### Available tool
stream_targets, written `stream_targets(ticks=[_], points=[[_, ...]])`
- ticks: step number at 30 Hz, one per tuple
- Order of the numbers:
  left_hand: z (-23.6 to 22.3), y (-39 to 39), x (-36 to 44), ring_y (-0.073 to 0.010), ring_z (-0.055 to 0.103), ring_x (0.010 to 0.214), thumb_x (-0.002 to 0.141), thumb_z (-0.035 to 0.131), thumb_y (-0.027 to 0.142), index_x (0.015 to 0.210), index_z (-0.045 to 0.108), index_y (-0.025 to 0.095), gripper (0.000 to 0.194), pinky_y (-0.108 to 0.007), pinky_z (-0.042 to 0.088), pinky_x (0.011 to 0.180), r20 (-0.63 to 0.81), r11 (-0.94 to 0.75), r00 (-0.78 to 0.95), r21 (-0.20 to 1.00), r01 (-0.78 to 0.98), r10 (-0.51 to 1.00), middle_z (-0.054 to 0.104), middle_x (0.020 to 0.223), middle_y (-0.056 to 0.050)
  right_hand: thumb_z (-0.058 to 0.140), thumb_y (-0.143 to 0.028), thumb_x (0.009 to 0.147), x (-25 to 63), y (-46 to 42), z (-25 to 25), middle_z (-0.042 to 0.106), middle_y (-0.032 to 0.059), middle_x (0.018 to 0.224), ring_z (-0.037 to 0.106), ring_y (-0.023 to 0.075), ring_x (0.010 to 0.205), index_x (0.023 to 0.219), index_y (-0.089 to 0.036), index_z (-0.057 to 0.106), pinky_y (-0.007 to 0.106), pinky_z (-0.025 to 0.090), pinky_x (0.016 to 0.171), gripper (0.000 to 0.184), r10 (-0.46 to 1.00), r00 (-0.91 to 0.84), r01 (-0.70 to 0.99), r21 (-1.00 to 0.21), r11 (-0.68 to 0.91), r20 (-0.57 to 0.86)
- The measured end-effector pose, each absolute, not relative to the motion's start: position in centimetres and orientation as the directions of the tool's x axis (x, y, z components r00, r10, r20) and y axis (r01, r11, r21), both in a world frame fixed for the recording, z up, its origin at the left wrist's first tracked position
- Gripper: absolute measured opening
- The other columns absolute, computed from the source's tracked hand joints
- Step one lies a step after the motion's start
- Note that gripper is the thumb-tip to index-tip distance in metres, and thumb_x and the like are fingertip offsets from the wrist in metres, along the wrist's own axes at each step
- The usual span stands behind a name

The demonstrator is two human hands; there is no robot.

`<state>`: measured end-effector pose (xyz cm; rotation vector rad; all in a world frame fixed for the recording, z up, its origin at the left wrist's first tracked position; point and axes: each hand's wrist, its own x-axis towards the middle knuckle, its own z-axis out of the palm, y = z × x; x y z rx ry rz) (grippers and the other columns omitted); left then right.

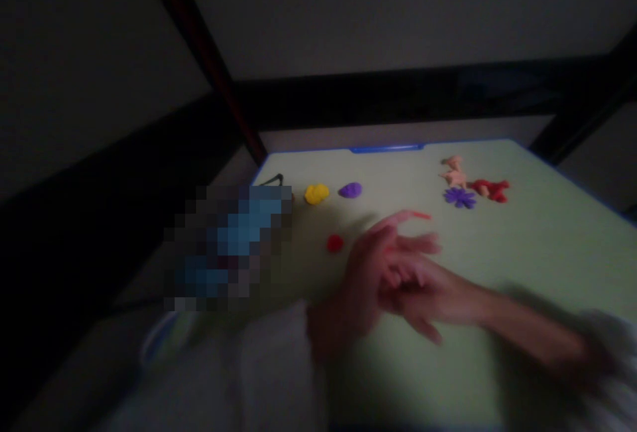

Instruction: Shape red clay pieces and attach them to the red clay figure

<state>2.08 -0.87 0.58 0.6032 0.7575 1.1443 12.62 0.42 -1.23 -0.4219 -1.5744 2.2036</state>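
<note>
My left hand [371, 269] is raised over the table, with its fingers stretched out to the right. My right hand [438, 289] comes in from the right and overlaps the left palm; its thumb sticks out low, and its other fingers are blurred by motion. At the tip of my left hand's upper finger shows a thin bright red strip [421, 216], too smeared to identify. Whether anything lies between the palms is hidden. Just left of my hands, a small round red lump [335, 243], like modelling clay, rests on the table.
On the pale table [448, 379] lie a yellow lump [316, 194] and a purple lump [351, 190]. Farther right are a peach-coloured shape [454, 173], a purple flower shape [460, 198] and a red shape [492, 190]. A pixelated blue area [243, 233] covers the left side.
</note>
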Motion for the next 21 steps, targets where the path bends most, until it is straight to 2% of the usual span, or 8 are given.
stream_targets(ticks=[2, 4, 7, 9, 12, 14, 17, 21], points=[[0.7, -0.4, 1.7, -0.0184, 0.065, 0.084, 0.081, 0.043, 0.031, 0.106, 0.060, 0.020, 0.032, -0.030, 0.048, 0.079, -0.252, 0.360, 0.260, 0.712, -0.603, 0.932, 0.071, 0.081, -0.005, 0.051, -0.004, 0.067, 12.6, 0.4, -1.5, 0.045, -0.0145, 0.048, 0.047, 0.0018, 0.027, 0.072, -0.021, 0.033, 0.006, 0.026, 0.022, 0.025, 0.486, -0.874, -0.191, -0.917, -0.350, -0.003], [0.8, 0.0, 1.5, -0.0157, 0.064, 0.087, 0.081, 0.044, 0.028, 0.105, 0.060, 0.020, 0.030, -0.026, 0.047, 0.081, -0.243, 0.317, 0.203, 0.708, -0.631, 0.949, 0.071, 0.083, -0.004, 0.051, -0.004, 0.067, 12.5, 0.4, -1.7, 0.048, -0.0138, 0.050, 0.048, 0.0026, 0.027, 0.072, -0.021, 0.032, 0.006, 0.026, 0.021, 0.026, 0.462, -0.886, -0.191, -0.890, -0.413, -0.024], [0.8, 0.0, 1.4, -0.0145, 0.065, 0.079, 0.081, 0.047, 0.028, 0.097, 0.064, 0.021, 0.025, -0.023, 0.048, 0.072, -0.271, 0.306, 0.152, 0.729, -0.613, 0.950, 0.065, 0.061, 0.000, 0.048, -0.004, 0.063, 12.3, 0.1, -1.6, 0.053, -0.0121, 0.053, 0.045, 0.0022, 0.024, 0.076, -0.020, 0.036, 0.008, 0.029, 0.020, 0.025, 0.450, -0.888, -0.140, -0.872, -0.470, -0.100], [0.8, -0.4, 1.4, -0.0137, 0.063, 0.065, 0.082, 0.048, 0.030, 0.093, 0.067, 0.020, 0.024, -0.023, 0.049, 0.067, -0.247, 0.302, 0.175, 0.751, -0.588, 0.953, 0.053, 0.043, 0.004, 0.048, -0.003, 0.061, 12.2, -0.1, -1.4, 0.052, -0.0125, 0.051, 0.043, 0.0014, 0.023, 0.080, -0.019, 0.038, 0.008, 0.032, 0.022, 0.027, 0.448, -0.883, -0.105, -0.872, -0.478, -0.139], [1.0, -0.9, 1.4, -0.0096, 0.053, 0.046, 0.082, 0.048, 0.032, 0.093, 0.069, 0.017, 0.027, -0.024, 0.048, 0.078, -0.127, 0.208, 0.182, 0.808, -0.552, 0.975, 0.040, 0.033, 0.006, 0.050, -0.003, 0.063, 12.1, -0.4, -1.4, 0.051, -0.0140, 0.049, 0.042, 0.0014, 0.023, 0.082, -0.020, 0.036, 0.008, 0.033, 0.023, 0.029, 0.453, -0.886, -0.145, -0.868, -0.474, -0.099], [1.2, -1.0, 1.4, -0.0072, 0.043, 0.036, 0.083, 0.048, 0.030, 0.091, 0.070, 0.017, 0.027, -0.024, 0.047, 0.082, -0.125, 0.193, 0.160, 0.823, -0.534, 0.979, 0.036, 0.031, 0.008, 0.052, -0.005, 0.066, 12.0, -0.5, -1.6, 0.051, -0.0144, 0.048, 0.043, 0.0024, 0.023, 0.083, -0.021, 0.034, 0.009, 0.032, 0.023, 0.030, 0.462, -0.885, -0.192, -0.862, -0.469, -0.054], [1.4, -0.3, 1.3, -0.0074, 0.048, 0.041, 0.081, 0.049, 0.029, 0.089, 0.069, 0.020, 0.023, -0.023, 0.049, 0.075, -0.234, 0.300, 0.187, 0.741, -0.601, 0.954, 0.048, 0.038, 0.006, 0.055, -0.010, 0.070, 12.0, -0.5, -1.7, 0.047, -0.0149, 0.047, 0.044, 0.0024, 0.023, 0.078, -0.022, 0.033, 0.008, 0.031, 0.023, 0.026, 0.465, -0.884, -0.222, -0.841, -0.494, -0.040], [1.3, 0.7, 1.1, -0.0103, 0.063, 0.070, 0.078, 0.053, 0.033, 0.083, 0.066, 0.019, 0.020, -0.020, 0.048, 0.071, -0.308, 0.366, 0.217, 0.595, -0.716, 0.926, 0.067, 0.067, 0.000, 0.058, -0.015, 0.073, 12.0, -0.5, -1.5, 0.043, -0.0144, 0.050, 0.039, 0.0004, 0.022, 0.071, -0.021, 0.033, 0.009, 0.026, 0.021, 0.026, 0.482, -0.872, -0.249, -0.773, -0.584, -0.082]])
